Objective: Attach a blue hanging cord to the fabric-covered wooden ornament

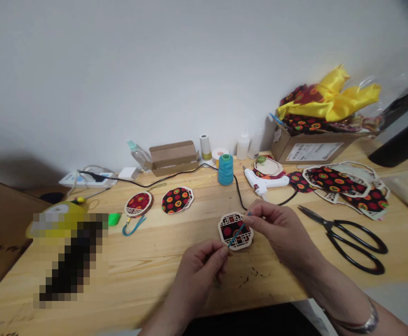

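Between my hands a short blue cord is stretched at a slant. My left hand pinches its lower end, and my right hand pinches the upper end. Below the cord, a small wooden lattice frame backed with dark patterned fabric lies flat on the wooden table. A spool of blue thread stands behind the frame. Black-handled scissors lie to the right of my right hand, with their blades apart.
A white glue gun and its black cable lie behind my right hand. Round patterned pieces and a finished-looking one with a blue loop are at the left. A carton of fabric stands at the back right.
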`<action>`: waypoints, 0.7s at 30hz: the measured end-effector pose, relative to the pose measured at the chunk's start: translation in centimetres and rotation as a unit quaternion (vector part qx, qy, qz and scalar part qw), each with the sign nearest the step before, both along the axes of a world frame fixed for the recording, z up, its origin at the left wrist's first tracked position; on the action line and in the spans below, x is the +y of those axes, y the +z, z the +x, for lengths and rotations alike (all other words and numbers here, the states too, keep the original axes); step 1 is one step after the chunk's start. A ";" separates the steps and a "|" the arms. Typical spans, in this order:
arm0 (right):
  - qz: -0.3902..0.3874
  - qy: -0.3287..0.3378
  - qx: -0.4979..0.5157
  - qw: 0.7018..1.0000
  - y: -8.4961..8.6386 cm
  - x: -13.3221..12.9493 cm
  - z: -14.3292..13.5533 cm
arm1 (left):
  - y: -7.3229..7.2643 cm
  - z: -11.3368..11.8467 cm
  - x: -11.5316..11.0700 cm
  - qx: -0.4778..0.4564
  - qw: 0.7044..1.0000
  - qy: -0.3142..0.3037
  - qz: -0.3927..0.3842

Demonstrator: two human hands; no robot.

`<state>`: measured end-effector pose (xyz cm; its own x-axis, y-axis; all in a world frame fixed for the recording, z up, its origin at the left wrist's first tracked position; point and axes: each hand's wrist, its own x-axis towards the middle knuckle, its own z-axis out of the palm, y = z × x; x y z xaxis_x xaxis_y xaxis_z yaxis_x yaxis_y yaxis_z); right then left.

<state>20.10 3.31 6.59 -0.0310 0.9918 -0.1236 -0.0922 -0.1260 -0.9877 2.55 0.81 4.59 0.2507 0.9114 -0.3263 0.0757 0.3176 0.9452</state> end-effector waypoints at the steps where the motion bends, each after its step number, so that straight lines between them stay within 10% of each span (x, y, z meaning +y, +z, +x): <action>1: 0.012 -0.007 -0.012 1.000 0.2 0.1 0.3 | 0.1 -0.4 0.0 0.022 0.999 -0.015 0.020; 3: 0.040 -0.010 -0.044 0.998 0.6 0.1 0.6 | 0.7 -1.2 0.2 0.052 0.995 -0.046 0.076; 8: 0.114 0.035 -0.114 0.986 1.2 -0.8 0.0 | 2.6 -1.7 0.6 0.060 0.974 0.110 0.189; 21: 0.129 0.065 -0.148 0.978 0.7 -1.8 -0.6 | 0.9 0.3 0.1 -0.030 0.996 -0.032 0.078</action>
